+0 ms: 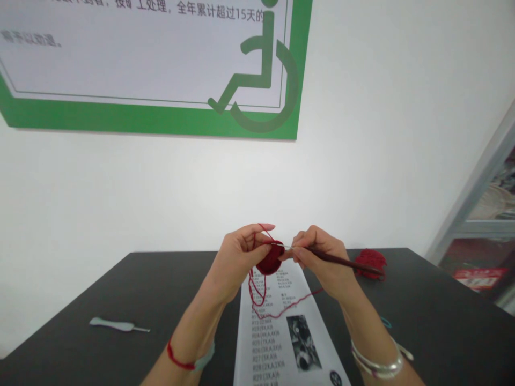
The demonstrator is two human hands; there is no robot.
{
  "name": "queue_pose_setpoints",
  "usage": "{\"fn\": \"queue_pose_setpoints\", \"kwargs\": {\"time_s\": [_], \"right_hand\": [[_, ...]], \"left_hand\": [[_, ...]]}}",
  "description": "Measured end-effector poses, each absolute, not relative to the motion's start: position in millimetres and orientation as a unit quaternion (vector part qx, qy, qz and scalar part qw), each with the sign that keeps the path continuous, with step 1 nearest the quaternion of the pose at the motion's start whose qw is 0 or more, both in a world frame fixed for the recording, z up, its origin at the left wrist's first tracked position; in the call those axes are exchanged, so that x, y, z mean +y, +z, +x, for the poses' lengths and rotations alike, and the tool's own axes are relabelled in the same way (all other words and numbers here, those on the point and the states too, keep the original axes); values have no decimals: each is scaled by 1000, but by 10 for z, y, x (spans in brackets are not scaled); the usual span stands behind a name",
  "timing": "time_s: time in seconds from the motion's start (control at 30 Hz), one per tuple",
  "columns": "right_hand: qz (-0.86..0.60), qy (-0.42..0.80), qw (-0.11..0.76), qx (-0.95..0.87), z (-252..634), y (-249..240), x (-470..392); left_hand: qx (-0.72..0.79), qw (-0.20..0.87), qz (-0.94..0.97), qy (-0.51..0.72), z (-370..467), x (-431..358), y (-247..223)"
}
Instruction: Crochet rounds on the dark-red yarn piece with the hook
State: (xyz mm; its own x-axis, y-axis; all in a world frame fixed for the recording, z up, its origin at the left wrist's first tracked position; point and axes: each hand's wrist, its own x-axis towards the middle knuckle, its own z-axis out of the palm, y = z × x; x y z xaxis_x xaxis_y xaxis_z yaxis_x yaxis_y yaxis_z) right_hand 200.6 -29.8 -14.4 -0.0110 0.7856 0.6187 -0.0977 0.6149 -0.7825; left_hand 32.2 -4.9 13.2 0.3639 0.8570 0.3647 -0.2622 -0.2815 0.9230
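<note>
My left hand (245,254) pinches a small dark red crochet piece (269,261) between thumb and fingers, with red yarn looped over its raised index finger. My right hand (319,254) is closed round a crochet hook (340,260) with a dark brown handle. The hook's thin metal end reaches the top edge of the crochet piece; whether it sits inside a stitch I cannot tell. Loose red yarn (263,316) hangs below the piece and trails right, passing behind my right hand.
A printed pattern sheet (265,364) lies on the black table (181,300) under my hands. A red yarn ball (372,262) rests at the back right, a pale-handled crochet hook (116,325) at the left. Behind the table rises a white wall with a green-framed sign (161,118).
</note>
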Motion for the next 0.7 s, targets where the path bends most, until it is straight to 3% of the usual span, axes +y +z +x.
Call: {"fn": "queue_pose_setpoints", "kwargs": {"time_s": [0.4,0.7], "right_hand": [[-285,288,647,-647,1910,-215,-314],[-323,58,640,-695,1776,-228,-371]], "left_hand": [[258,536,602,533,322,-64,136],[286,463,614,571,350,-84,115]]}}
